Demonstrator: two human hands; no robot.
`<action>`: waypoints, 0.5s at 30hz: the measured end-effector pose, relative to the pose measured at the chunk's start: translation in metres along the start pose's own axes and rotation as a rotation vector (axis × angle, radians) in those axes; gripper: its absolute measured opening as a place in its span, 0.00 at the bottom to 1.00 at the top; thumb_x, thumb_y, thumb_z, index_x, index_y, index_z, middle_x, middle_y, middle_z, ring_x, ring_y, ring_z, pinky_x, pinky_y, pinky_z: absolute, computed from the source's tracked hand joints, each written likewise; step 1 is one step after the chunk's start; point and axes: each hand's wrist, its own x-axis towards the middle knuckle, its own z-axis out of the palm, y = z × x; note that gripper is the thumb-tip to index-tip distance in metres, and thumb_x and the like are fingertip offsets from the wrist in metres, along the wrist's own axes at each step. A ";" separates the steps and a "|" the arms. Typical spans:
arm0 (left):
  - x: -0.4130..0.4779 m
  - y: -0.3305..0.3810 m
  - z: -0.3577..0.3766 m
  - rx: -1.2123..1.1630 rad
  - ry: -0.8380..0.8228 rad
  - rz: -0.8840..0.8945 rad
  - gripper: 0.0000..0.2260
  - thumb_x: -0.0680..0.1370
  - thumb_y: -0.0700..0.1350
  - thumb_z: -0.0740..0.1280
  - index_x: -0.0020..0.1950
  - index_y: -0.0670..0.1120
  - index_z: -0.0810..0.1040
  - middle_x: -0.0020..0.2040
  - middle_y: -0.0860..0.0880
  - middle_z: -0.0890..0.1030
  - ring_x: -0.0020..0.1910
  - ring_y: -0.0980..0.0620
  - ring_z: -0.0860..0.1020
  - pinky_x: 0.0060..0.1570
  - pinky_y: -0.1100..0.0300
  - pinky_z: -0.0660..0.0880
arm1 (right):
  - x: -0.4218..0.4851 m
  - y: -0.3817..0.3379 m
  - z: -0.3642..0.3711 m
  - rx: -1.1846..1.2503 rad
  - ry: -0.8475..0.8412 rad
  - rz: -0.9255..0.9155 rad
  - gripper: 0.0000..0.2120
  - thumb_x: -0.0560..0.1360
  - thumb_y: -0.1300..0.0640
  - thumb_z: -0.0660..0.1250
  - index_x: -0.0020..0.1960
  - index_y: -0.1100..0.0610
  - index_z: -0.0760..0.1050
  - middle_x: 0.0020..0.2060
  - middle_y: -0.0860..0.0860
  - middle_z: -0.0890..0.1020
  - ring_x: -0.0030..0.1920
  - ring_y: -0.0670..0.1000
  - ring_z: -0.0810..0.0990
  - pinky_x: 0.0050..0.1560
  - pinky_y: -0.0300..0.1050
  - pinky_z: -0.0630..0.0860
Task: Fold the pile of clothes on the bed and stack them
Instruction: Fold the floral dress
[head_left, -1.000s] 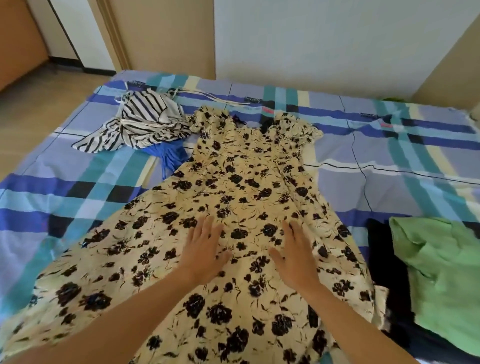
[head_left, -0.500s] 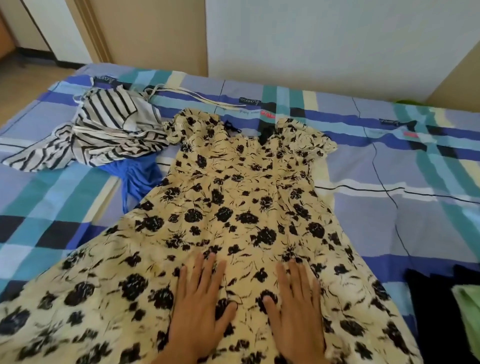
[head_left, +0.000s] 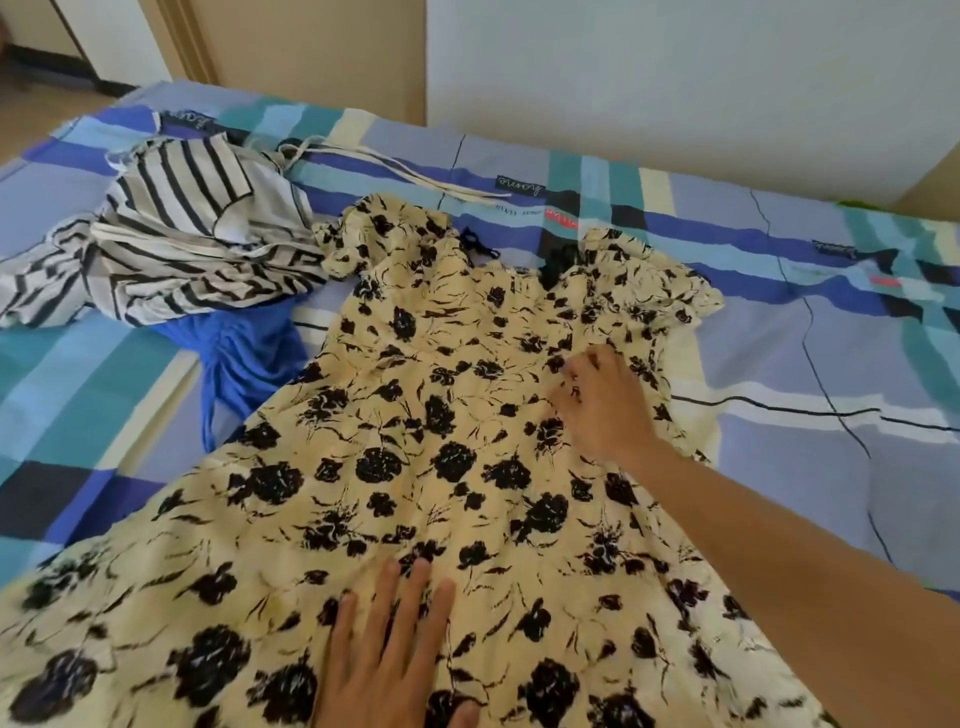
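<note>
Bed (head_left: 831, 415): a plaid sheet in blue and teal carries everything. Its far edge runs along the wall and its left corner meets the floor. The widest bare stretch lies right of the dress, so that is probably the best room for folding and stacking.

Dress (head_left: 441, 467): cream with black flowers, laid flat down the middle of the bed with the neckline toward the wall. The skirt spreads out of view at the bottom. It looks thin and slippery, so a fold made over wrinkles would likely set them in or slide apart. The hem's distance from the near edge is out of view.

Striped garment (head_left: 182, 249): crumpled and unfolded at the upper left, touching the dress's left sleeve. A fold swung that way could catch it.

Blue garment (head_left: 244, 358): partly under the striped one and tucked beneath the dress's left side. Lifting that side may drag it along.

Right hand (head_left: 602, 405): on the bodice near the waist with fingers bent onto the cloth. Blur hides whether they pinch it.

Left hand (head_left: 395, 649): flat on the skirt with fingers straight and spread, pressing and gripping nothing.

White straps (head_left: 395, 171): loose across the sheet just beyond the neckline, easy to snag.
</note>
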 end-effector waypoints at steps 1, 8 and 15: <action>0.000 -0.001 0.001 -0.016 -0.010 0.011 0.42 0.71 0.75 0.53 0.75 0.48 0.68 0.74 0.44 0.70 0.74 0.41 0.64 0.68 0.37 0.60 | 0.020 0.003 0.000 0.005 -0.044 0.017 0.18 0.79 0.43 0.63 0.60 0.56 0.75 0.62 0.55 0.72 0.62 0.57 0.72 0.64 0.56 0.72; 0.099 -0.020 -0.037 -0.129 -0.047 0.130 0.23 0.79 0.68 0.50 0.57 0.56 0.75 0.55 0.54 0.79 0.59 0.48 0.75 0.65 0.44 0.69 | 0.063 0.003 0.004 0.020 -0.175 0.085 0.35 0.73 0.42 0.72 0.73 0.54 0.64 0.68 0.58 0.69 0.68 0.61 0.68 0.68 0.59 0.69; 0.242 -0.054 -0.010 0.046 -0.072 0.032 0.35 0.78 0.71 0.38 0.81 0.56 0.41 0.82 0.49 0.41 0.79 0.42 0.34 0.75 0.35 0.40 | 0.092 0.014 0.010 -0.093 -0.257 0.041 0.40 0.70 0.38 0.74 0.74 0.54 0.63 0.69 0.57 0.69 0.69 0.61 0.68 0.69 0.59 0.70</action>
